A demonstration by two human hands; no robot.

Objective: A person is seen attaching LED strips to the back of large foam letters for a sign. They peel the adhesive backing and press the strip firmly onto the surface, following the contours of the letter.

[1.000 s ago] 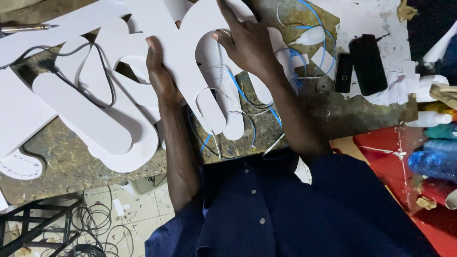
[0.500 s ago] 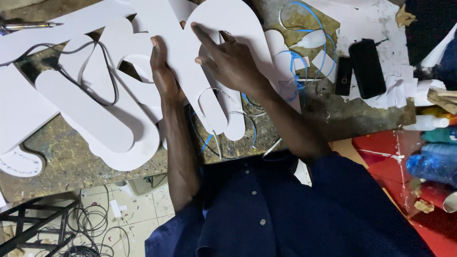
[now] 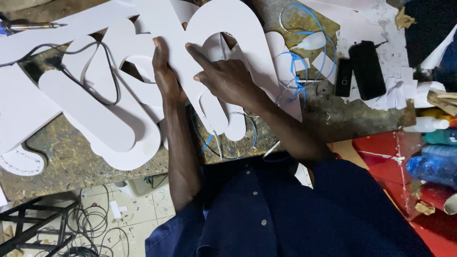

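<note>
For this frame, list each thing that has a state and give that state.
Left hand: flat, pressing on the white cut-out letter.
Right hand: fingers spread, resting on the same letter.
White cut-out letter: lying flat on the workbench.
Two black phones: lying flat, screens dark.
White glue bottle: on its side.
Blue wire: loosely coiled.

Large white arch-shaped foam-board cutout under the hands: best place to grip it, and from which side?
Probably the straight leg of the large white arch-shaped foam-board cutout, coming from its long edge, where the left hand lies. It is flat and thin, so pinch across the edge; the right hand presses on its face.
</note>
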